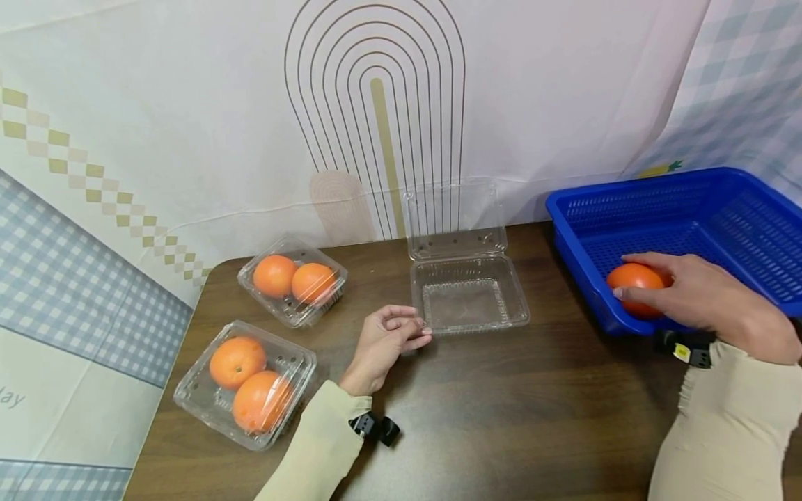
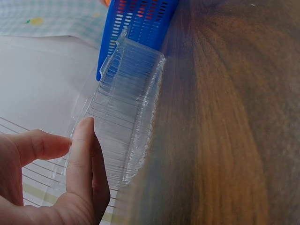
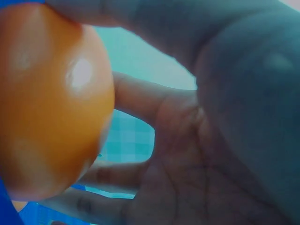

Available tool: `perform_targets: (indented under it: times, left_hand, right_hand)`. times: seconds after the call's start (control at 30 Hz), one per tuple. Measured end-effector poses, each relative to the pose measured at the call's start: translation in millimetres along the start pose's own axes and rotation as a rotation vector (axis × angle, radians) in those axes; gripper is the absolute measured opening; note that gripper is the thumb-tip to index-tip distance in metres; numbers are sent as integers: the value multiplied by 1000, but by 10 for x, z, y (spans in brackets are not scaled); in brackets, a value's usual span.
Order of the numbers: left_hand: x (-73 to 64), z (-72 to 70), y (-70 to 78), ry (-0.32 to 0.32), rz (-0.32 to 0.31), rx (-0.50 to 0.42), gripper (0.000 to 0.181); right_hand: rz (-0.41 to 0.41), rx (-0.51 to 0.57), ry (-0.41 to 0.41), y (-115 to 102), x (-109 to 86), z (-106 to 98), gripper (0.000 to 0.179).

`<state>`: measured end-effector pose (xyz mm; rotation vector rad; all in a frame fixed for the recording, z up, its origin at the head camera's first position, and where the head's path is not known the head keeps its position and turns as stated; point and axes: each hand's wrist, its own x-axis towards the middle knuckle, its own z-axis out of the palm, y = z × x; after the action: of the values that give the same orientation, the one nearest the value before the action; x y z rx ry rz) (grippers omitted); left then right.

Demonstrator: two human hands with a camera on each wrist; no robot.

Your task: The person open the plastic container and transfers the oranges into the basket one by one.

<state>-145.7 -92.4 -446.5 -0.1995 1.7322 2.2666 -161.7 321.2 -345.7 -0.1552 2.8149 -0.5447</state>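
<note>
My right hand grips an orange at the near left side of the blue plastic basket. The right wrist view shows thumb and fingers spread around this smooth orange. With thumb and fingertips, my left hand pinches the rim at the near left corner of a clear plastic clamshell box. Its lid stands raised against the backdrop, and no fruit lies in it. From the left wrist, the box shows side-on beside the fingers.
Two closed clamshell boxes stand at the left of the dark wooden table, a far one and a near one, with two oranges in each. A white patterned cloth hangs behind the table.
</note>
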Motion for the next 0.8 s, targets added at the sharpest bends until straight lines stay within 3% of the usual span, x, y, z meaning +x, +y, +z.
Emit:
perform_targets:
  times: [0.17, 0.3, 0.53, 0.8]
  left_hand:
    - [-1, -2, -1, -3, 2, -1, 34]
    - [3, -2, -2, -7, 4, 2, 33]
    - [2, 0, -2, -4, 0, -3, 34]
    - [-3, 2, 0, 0, -3, -2, 34]
  right_hand:
    - [-12, -18, 32, -12, 3, -3, 62]
    - [4, -31, 14, 7, 3, 2, 62]
    - [-37, -24, 27, 61, 17, 29, 53]
    - [-21, -45, 16, 52, 18, 28, 57]
